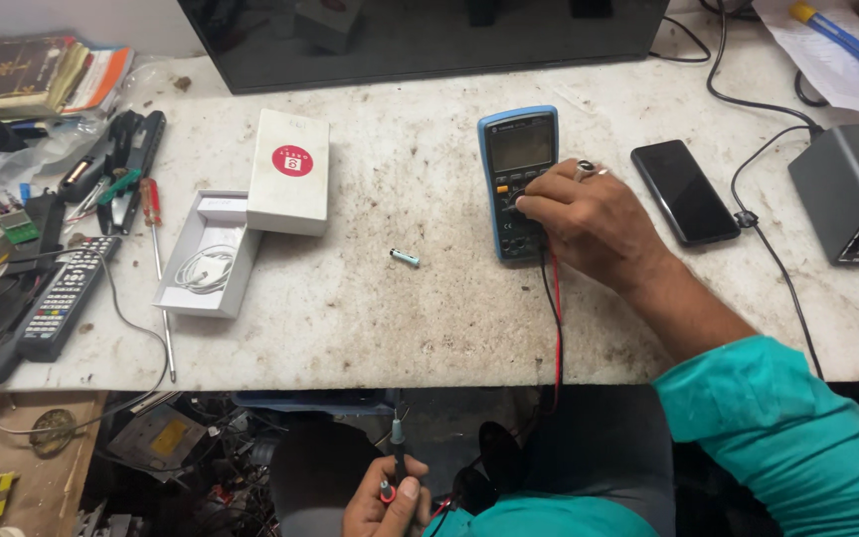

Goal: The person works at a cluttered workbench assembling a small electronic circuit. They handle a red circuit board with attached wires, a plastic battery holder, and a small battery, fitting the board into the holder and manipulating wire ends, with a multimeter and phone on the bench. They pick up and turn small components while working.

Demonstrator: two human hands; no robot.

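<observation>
A blue-cased multimeter [519,149] lies on the worn white bench [400,318]. My right hand [589,219], with a ring on one finger, rests on its lower half, fingers gripping the dial. Red and black test leads [556,328] run from the meter over the bench's front edge. Below the edge, near my lap, my left hand [385,502] holds both probes [397,452], tips pointing up. A small teal cylindrical cell [405,259] lies loose on the bench left of the meter.
A black phone [684,191] lies right of the meter, a grey power unit [852,194] further right. An open white box [206,254] with a cable and its lid [288,171], a remote [57,298], screwdrivers [156,249] and tools sit left. A dark screen [420,40] stands behind.
</observation>
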